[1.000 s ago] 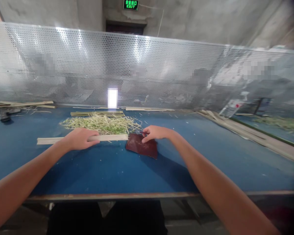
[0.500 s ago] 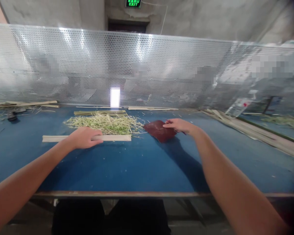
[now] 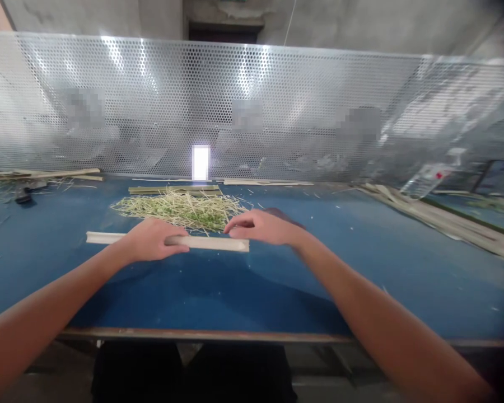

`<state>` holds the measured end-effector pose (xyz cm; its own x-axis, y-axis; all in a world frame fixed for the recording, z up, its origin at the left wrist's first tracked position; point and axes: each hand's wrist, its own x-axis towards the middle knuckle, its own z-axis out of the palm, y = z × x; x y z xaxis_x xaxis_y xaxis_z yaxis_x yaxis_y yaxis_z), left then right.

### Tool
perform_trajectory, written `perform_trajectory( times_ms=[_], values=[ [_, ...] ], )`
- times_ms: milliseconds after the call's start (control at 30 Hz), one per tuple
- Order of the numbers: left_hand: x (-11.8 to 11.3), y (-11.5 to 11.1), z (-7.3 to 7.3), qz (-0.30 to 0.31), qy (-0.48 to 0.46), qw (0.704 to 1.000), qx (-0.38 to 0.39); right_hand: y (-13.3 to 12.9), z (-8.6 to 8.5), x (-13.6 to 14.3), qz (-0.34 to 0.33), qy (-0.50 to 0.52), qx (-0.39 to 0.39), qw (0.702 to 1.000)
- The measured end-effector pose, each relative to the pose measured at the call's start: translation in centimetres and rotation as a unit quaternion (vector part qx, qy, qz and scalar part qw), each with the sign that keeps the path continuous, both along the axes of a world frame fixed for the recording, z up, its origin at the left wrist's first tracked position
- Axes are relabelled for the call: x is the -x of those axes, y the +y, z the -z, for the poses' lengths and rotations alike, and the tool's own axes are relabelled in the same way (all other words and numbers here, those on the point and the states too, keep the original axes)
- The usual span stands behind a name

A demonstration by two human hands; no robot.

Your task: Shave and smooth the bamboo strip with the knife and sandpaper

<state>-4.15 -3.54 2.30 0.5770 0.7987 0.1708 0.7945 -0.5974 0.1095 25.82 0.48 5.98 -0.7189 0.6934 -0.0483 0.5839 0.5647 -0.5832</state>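
A: Condition of the hands?

B: I find the left hand (image 3: 157, 240) wrapped over a pale strip (image 3: 216, 243) near its middle, fingers on the far side, thumb on the near. The right hand (image 3: 258, 226) is loosely curled by the strip's right end, a gap between thumb and fingers; I make out nothing in its grasp. Contact with the strip: I cannot tell.

A: Position and handling of the strip?

B: It lies lengthwise across the counter (image 3: 218, 296), roughly parallel to the near edge. I judge it light, fairly stiff along its length, liable to flex or split if twisted, and perhaps sharp along the edges. I would take hold near the middle and steady an end, pressing flat.

A: Surroundings?

B: A dark piece (image 3: 284, 214) sits partly hidden behind the right hand; blur conceals its texture. A heap of shavings (image 3: 178, 207) lies just beyond the strip, greenish slats (image 3: 172, 190) behind that. Farther back, a perforated screen (image 3: 159, 123) stands across the counter.
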Motion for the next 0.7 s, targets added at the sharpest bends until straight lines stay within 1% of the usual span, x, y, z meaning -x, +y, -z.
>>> perform_trajectory(
  times_ms=[67, 133, 233, 333, 400, 533, 600, 700],
  values=[
    [0.3, 0.1, -0.3, -0.009, -0.012, 1.0, -0.001, -0.5, 0.0, 0.6, -0.048, -0.027, 0.024, 0.998],
    [0.7, 0.1, -0.7, -0.014, -0.027, 1.0, -0.003, -0.6, -0.1, 0.5, -0.052, -0.027, 0.04, 0.997],
    [1.5, 0.0, -1.7, -0.031, -0.054, 0.998, 0.028, -0.1, -0.3, -0.6, 0.01, 0.026, 0.083, 0.996],
    [2.1, 0.2, -2.2, -0.058, -0.085, 0.993, 0.062, 1.1, 0.0, -2.2, 0.057, 0.099, 0.145, 0.983],
    [2.5, 0.5, -2.0, -0.056, -0.09, 0.992, 0.067, 1.9, 0.6, -3.1, 0.065, 0.128, 0.174, 0.974],
    [3.2, 1.5, -1.3, -0.043, -0.104, 0.991, 0.069, 3.0, 1.5, -4.3, 0.083, 0.166, 0.218, 0.958],
    [3.6, 2.0, -1.1, -0.06, -0.123, 0.988, 0.074, 3.3, 1.7, -4.7, 0.093, 0.181, 0.23, 0.952],
    [4.4, 2.5, -1.2, -0.104, -0.146, 0.981, 0.078, 3.8, 1.7, -5.3, 0.084, 0.189, 0.24, 0.948]
  ],
)
